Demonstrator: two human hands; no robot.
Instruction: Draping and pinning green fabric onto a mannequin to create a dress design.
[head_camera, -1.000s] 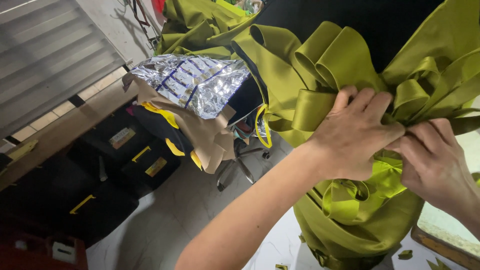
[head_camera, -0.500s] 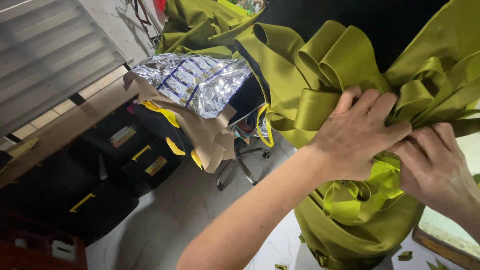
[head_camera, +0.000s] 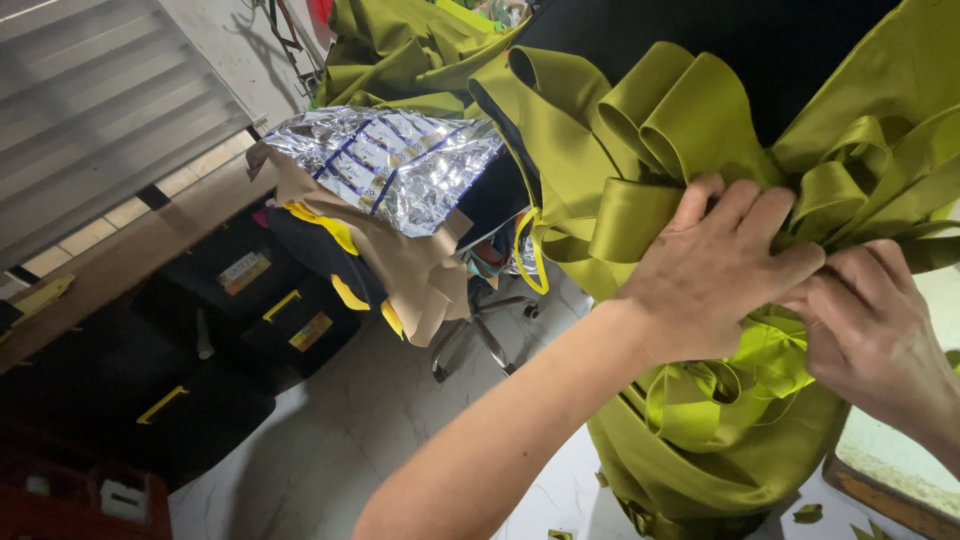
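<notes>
A large bow of shiny olive-green satin ribbon (head_camera: 640, 150) fills the right half of the head view, its wide loops fanning out against a black backing (head_camera: 720, 40). My left hand (head_camera: 715, 265) presses on the middle of the bow, fingers curled over the gathered ribbon. My right hand (head_camera: 875, 325) comes in from the right and pinches ribbon at the same knot, fingertips touching those of the left. Smaller green loops (head_camera: 720, 390) hang below both hands.
A crinkled silver foil sheet (head_camera: 395, 165) lies over brown paper (head_camera: 420, 275) at centre left. Black cases with yellow handles (head_camera: 250, 310) sit on the pale floor, with an office chair base (head_camera: 480, 330) beside them. More green fabric (head_camera: 400, 55) is piled at the top.
The hands have stayed at the knot; my left hand's fingers shifted slightly over the gathered ribbon. Nothing else has moved.
</notes>
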